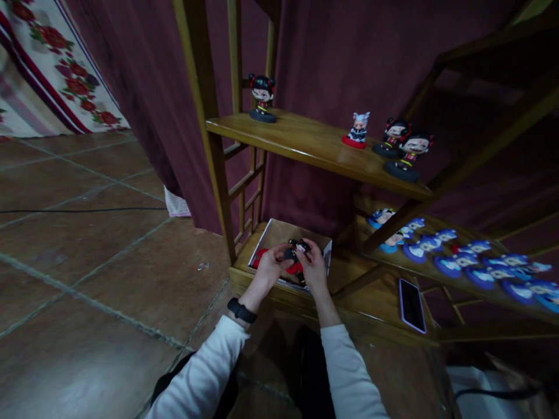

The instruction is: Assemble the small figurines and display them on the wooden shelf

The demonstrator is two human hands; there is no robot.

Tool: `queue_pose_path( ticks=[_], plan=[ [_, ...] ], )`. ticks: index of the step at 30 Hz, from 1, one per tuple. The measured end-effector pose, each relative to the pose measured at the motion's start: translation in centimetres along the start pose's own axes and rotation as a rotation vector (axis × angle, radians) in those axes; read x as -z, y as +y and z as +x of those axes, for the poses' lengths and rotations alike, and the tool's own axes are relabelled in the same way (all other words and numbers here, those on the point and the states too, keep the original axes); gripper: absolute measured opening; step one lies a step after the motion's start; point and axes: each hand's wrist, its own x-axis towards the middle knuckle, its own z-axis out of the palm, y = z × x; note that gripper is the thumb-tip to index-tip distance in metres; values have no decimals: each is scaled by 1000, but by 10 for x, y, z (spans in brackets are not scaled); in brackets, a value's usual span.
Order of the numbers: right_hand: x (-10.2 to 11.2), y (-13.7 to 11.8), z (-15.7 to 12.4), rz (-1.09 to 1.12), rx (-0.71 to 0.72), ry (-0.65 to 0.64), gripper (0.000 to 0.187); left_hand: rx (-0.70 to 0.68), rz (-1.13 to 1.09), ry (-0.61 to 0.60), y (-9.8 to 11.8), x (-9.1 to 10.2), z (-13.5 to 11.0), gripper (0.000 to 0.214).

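Note:
Both of my hands are over an open cardboard box (274, 231) on the lowest shelf. Between them is a small black-haired figurine (301, 247) with a dark round base (290, 254). My left hand (271, 269) grips the base side, fingers closed. From the other side my right hand (315, 265) closes its fingers on the figurine near the head. Red figurine parts (261, 256) lie in the box beneath my hands, partly hidden by them.
Black-haired figurines (262, 96) and a small white-haired one (358, 128) stand on the upper wooden shelf (301, 137). Several blue-and-white figurines (423, 247) crowd the right shelf. A phone (411, 305) lies on the lower shelf. A slanted post (395, 224) rises at right.

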Motion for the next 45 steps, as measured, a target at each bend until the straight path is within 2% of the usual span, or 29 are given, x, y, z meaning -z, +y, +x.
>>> queue_pose_path(
  ticks=[6,13,20,25,34,41,45],
  plan=[
    [1,-3,-2,-169,69,-50,38,22,6,54,-6,4,5,53],
    [5,-10,-5,-396,225,-65,35,21,-34,111,-6,2,4,42],
    [11,-14,-4,-537,325,-175,35,166,-235,47,5,5,-2,32],
    [11,-16,-5,-496,297,-252,35,219,-248,42,9,11,-1,25],
    [15,-2,1,-293,119,-315,36,292,-234,12,13,17,-3,23],
    [17,-2,0,-283,72,-369,37,355,-228,-5,15,18,-4,19],
    [17,-1,-1,-307,78,-384,37,378,-203,44,7,17,0,15]
  ],
)
